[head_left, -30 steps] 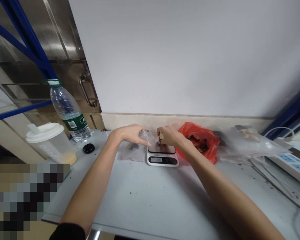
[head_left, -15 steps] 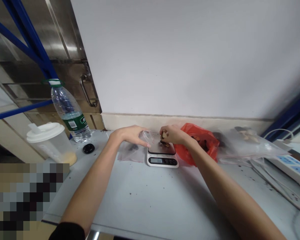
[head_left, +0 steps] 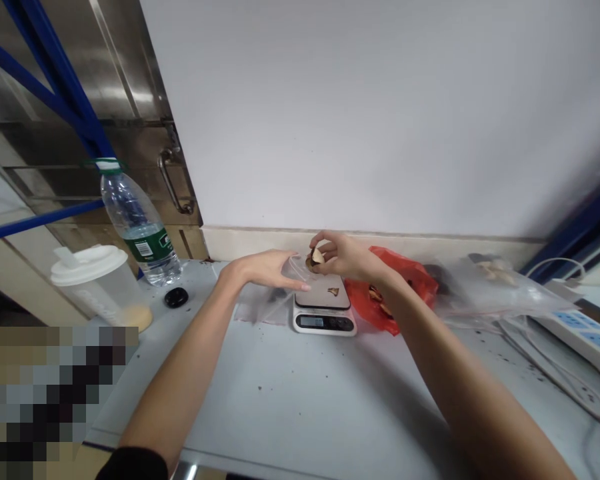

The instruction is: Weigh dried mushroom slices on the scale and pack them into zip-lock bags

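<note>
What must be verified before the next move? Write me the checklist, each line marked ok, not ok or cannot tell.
1. Right hand gripping the brown-and-pale bits: ok, pinched between thumb and fingers.
2. Left hand at the clear bag: ok, thumb and fingers spread apart at it.
3. Scale free of loose bits: not ok, a small piece lies on its plate.
4. Display reading: cannot tell, digits show but are too small to read surely.
5. Red bag open: ok, brown pieces show inside.
6. Bottle away from both hands: ok, it stands off to the left.
</note>
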Demonstrator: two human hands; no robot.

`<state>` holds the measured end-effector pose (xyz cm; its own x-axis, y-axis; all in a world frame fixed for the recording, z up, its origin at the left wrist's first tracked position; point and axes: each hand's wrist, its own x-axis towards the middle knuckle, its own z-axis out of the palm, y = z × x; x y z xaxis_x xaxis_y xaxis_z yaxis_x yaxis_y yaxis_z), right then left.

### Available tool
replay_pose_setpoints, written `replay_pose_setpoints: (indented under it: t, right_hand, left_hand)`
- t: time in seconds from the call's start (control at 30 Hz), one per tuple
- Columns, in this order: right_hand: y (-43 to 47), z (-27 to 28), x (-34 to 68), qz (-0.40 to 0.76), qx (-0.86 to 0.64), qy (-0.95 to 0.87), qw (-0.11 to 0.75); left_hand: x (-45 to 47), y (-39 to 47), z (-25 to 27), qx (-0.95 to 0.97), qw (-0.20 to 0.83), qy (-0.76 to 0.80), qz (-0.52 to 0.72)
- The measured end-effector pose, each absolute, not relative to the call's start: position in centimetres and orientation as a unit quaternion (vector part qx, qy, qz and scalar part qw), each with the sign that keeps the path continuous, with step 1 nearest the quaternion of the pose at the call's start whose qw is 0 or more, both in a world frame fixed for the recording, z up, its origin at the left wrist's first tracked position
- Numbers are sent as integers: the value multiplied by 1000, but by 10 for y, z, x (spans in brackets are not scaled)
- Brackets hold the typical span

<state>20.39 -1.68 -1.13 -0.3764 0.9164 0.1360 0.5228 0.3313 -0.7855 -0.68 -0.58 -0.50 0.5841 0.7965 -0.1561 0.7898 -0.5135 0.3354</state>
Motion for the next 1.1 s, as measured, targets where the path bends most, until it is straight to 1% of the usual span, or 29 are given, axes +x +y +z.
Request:
replay_pose_setpoints:
  t: [0.1,0.23,0.4,0.47,0.53,0.6,0.67,0.73,0.8,1.0,1.1]
  right_hand:
    - [-20,-9,201,326,-470,-766,295]
    - [-19,-9,201,318,-454,-779,292]
    - [-21,-7,199,328,-432,-778,318]
    - [-23,-4,200,319,-443,-773,323]
    - [-24,-2,202,286,-480,-769,310]
    - [-23,-2,206,232,-533,-767,270]
    - [-20,-4,211,186,-580,-767,203]
    - [-17,-7,215,177,-600,-769,130]
    - [-15,-10,215,183,-599,-775,80]
    - [-20,-12,205,200,-602,-773,2]
    - [-22,-15,201,205,-599,-774,-4]
  left_hand:
    - [-7,-6,-5,864,193,464,21]
    - [-9,-7,-4,876,217,429,40]
    - [-9,-10,1,857,211,469,30]
    - [-9,-10,2,862,213,458,38]
    - [-11,-10,3,870,215,440,47]
    - [-14,-9,4,875,209,434,52]
    - [-16,-9,6,875,199,438,50]
    - [-18,-10,9,871,191,449,47]
    - [-20,-11,11,868,191,457,46]
    - [-23,-10,10,870,193,451,51]
    - [-22,-9,8,876,197,437,52]
